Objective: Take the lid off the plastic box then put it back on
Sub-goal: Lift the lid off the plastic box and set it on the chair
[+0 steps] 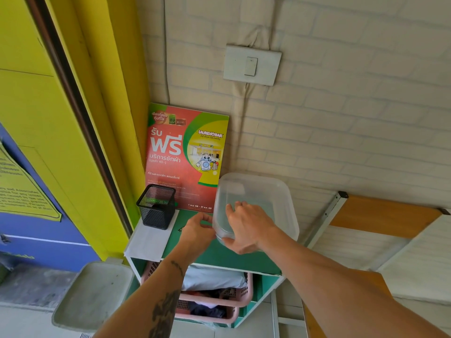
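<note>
A clear plastic box (263,189) with its translucent lid on stands at the right of a green shelf top (227,257), against the brick wall. My right hand (246,228) lies flat on the lid's near part, fingers spread, thumb hooked under the front left corner. My left hand (197,232) is at the box's left front edge, fingers curled and pinching toward the rim; whether it grips the rim I cannot tell. The box's near end is hidden by my hands.
A black mesh pen holder (157,206) stands on white paper at the shelf's left. A red laundry poster (188,154) leans on the wall behind. Pink baskets (219,296) of clothes sit in the shelf below. A wooden table edge (380,215) is at right.
</note>
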A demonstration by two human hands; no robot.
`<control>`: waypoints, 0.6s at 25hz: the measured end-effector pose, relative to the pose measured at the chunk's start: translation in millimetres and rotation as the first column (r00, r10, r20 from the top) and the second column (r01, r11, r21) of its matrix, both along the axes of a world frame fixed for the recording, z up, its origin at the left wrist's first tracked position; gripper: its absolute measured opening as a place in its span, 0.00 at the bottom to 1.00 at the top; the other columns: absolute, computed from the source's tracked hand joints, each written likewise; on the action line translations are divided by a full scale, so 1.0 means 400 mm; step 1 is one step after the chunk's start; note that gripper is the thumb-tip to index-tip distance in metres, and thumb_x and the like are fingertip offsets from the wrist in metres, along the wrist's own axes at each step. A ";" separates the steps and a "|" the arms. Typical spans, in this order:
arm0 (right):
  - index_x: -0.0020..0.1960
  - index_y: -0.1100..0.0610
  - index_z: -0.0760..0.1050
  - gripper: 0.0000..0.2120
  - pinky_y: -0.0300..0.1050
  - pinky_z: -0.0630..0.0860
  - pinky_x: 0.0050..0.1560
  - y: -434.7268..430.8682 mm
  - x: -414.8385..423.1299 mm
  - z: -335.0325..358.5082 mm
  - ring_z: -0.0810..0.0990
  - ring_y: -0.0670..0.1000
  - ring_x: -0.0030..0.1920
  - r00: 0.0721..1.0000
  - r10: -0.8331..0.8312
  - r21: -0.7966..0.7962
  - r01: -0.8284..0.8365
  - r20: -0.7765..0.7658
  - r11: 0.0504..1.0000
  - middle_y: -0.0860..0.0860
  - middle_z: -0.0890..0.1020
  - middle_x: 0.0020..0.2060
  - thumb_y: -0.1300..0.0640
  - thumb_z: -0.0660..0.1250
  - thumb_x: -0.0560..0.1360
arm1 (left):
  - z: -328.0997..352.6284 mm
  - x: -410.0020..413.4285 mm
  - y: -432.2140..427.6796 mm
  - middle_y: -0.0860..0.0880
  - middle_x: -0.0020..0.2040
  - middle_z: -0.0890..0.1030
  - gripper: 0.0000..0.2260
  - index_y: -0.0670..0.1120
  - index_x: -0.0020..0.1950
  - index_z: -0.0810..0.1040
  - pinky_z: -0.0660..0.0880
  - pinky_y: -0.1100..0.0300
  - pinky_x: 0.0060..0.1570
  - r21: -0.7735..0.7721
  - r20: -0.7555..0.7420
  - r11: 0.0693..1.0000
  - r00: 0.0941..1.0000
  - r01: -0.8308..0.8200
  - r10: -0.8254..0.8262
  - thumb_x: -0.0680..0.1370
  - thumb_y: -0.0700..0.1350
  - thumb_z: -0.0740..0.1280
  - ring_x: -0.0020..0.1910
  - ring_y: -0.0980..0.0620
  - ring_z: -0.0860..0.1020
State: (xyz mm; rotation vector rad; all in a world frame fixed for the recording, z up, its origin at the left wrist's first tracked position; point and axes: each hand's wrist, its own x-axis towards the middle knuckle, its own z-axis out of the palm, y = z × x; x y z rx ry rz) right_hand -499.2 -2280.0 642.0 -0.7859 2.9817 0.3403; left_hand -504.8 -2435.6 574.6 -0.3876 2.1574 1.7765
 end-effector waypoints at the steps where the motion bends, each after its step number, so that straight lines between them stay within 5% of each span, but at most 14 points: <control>1: 0.61 0.62 0.71 0.33 0.52 0.78 0.44 0.005 -0.002 0.004 0.77 0.58 0.45 1.000 0.015 0.003 -0.015 0.001 1.000 0.59 0.79 0.47 0.36 0.63 0.69 | 0.000 -0.001 0.003 0.46 0.35 0.84 0.11 0.46 0.45 0.78 0.78 0.51 0.38 0.003 0.002 1.000 1.000 -0.002 0.002 0.67 0.35 0.73 0.32 0.48 0.77; 11: 0.47 0.58 0.72 0.22 0.48 0.73 0.34 0.017 -0.011 0.040 0.75 0.57 0.34 0.997 0.055 -0.050 -0.057 -0.054 0.997 0.55 0.78 0.37 0.38 0.61 0.69 | 0.018 -0.019 -0.004 0.42 0.44 0.81 0.10 0.42 0.46 0.78 0.78 0.49 0.43 0.061 0.098 0.998 0.995 -0.002 -0.004 0.69 0.31 0.68 0.42 0.44 0.77; 15: 0.49 0.58 0.72 0.22 0.52 0.77 0.40 0.023 -0.001 0.039 0.76 0.56 0.38 0.999 0.023 -0.123 -0.028 -0.047 0.992 0.54 0.78 0.40 0.39 0.61 0.70 | 0.015 -0.025 -0.006 0.42 0.47 0.81 0.09 0.43 0.46 0.78 0.81 0.46 0.49 0.080 0.094 0.997 0.996 -0.007 0.000 0.70 0.31 0.67 0.49 0.42 0.79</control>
